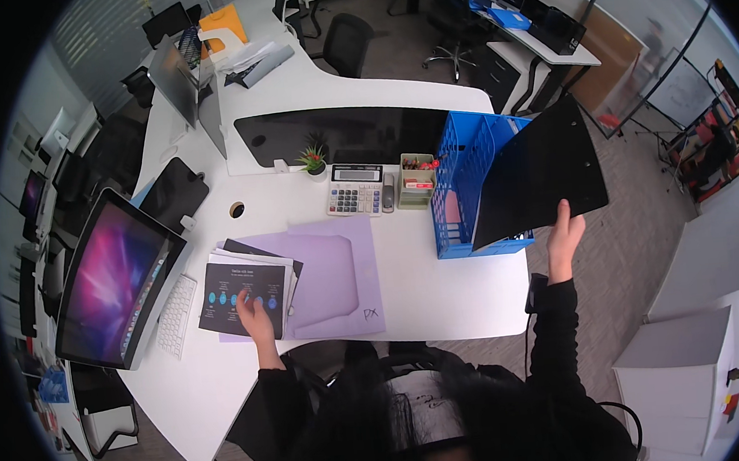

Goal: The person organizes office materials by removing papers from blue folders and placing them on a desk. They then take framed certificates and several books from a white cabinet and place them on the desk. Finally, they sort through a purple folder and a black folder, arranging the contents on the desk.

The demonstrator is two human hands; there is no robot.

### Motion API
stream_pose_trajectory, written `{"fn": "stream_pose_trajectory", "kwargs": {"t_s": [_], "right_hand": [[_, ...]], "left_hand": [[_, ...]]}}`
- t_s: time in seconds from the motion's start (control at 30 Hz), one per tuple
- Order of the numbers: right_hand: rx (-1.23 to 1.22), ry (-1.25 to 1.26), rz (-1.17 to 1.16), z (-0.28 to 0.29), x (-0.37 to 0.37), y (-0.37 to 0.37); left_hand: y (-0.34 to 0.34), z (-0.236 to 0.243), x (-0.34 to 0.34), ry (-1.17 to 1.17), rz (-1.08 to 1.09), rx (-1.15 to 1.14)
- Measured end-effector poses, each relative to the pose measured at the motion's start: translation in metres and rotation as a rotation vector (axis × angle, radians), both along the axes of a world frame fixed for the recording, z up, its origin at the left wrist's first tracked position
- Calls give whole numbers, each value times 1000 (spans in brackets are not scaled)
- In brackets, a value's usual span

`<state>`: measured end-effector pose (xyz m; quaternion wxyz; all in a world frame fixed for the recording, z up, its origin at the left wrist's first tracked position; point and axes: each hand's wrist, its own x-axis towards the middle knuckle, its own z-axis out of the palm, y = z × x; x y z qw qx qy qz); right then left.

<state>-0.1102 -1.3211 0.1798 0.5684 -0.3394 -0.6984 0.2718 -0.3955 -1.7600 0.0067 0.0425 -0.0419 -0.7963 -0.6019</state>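
Note:
My right hand (565, 238) grips a black folder (545, 171) by its lower right edge. The folder is tilted over the right part of a blue plastic file rack (458, 151) and hides much of it; whether its lower edge is inside a compartment I cannot tell. My left hand (255, 314) lies on a stack of papers (225, 313), fingers stretched over the dark printed top sheet. Beneath the stack, a translucent purple document folder (338, 271) lies flat on the white desk (451, 297).
A calculator (356, 190), a stapler (388, 193), a green desk organizer (417, 180) and a potted plant (312, 159) line the desk's back. At left stand a monitor (116, 282) and a white keyboard (177, 317). A dark divider (346, 134) runs behind.

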Motion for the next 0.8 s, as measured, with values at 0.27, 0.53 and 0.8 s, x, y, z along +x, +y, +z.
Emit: {"fn": "stream_pose_trajectory", "kwargs": {"t_s": [0.27,0.53,0.8], "right_hand": [[-88,151,264,64,-16,-73],[-282,-94,743,57,-73,-153],[-167,-357,1182,46,-110,-194]], "left_hand": [[90,130,46,204,-699,-147],[140,196,109,440,-911,-252],[105,157,92,191,-524,-181]]}}
